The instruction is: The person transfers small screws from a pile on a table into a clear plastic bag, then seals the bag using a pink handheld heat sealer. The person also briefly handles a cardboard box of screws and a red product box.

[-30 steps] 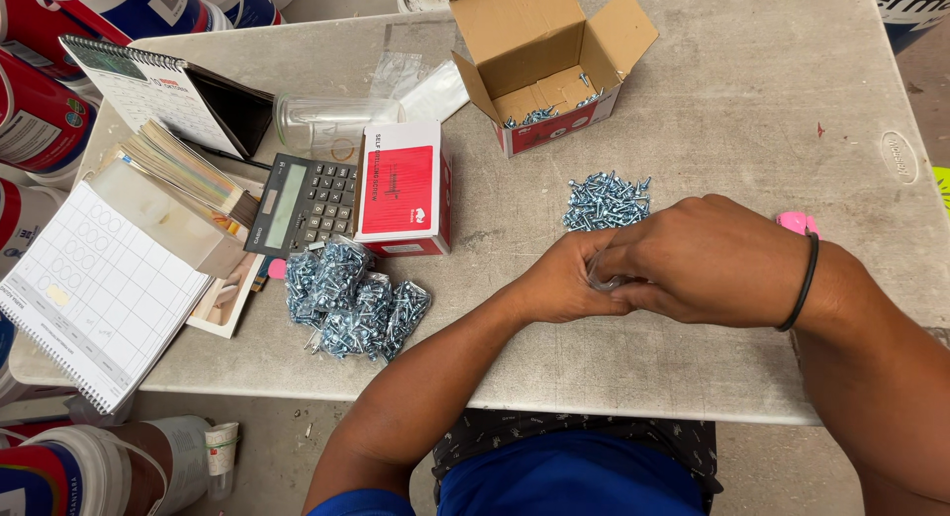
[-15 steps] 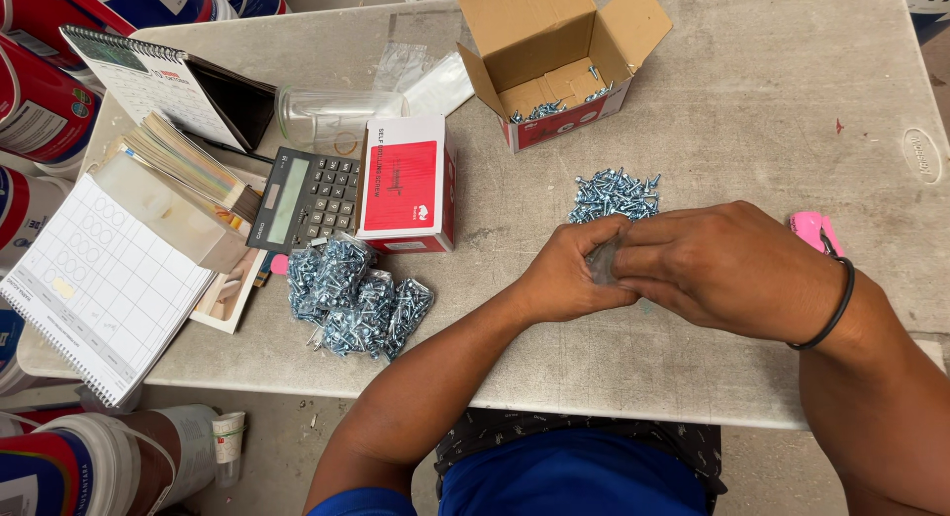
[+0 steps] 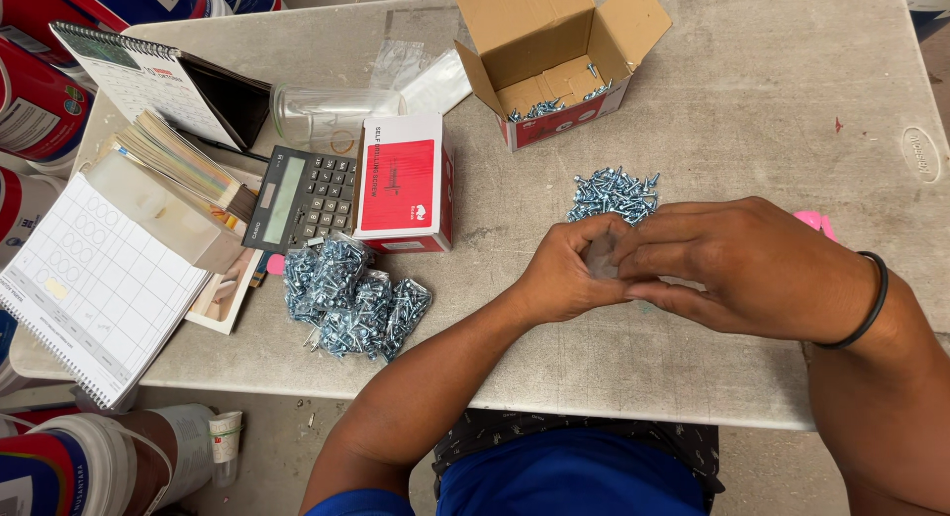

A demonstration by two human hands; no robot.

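My left hand (image 3: 562, 277) and my right hand (image 3: 734, 267) meet over the grey table (image 3: 752, 110), both pinching a small clear plastic bag (image 3: 601, 259) between the fingertips. Its contents are hidden by my fingers. Just beyond my hands lies a loose pile of silver-blue screws (image 3: 612, 193). A heap of small filled screw bags (image 3: 351, 298) sits to the left of my left forearm. An open cardboard box (image 3: 554, 56) with some screws inside stands at the far side.
A closed red-and-white box (image 3: 403, 185), a calculator (image 3: 302, 199), a clear jar on its side (image 3: 332, 115), spare clear bags (image 3: 421, 76), notebooks (image 3: 94, 279) and a desk calendar (image 3: 158, 81) crowd the left. A pink object (image 3: 813, 222) peeks behind my right wrist. Paint buckets (image 3: 40, 100) surround the table.
My hands have stayed together on the small bag, with fingers shifting slightly. The view moved a little; my right wrist has slid to the right.
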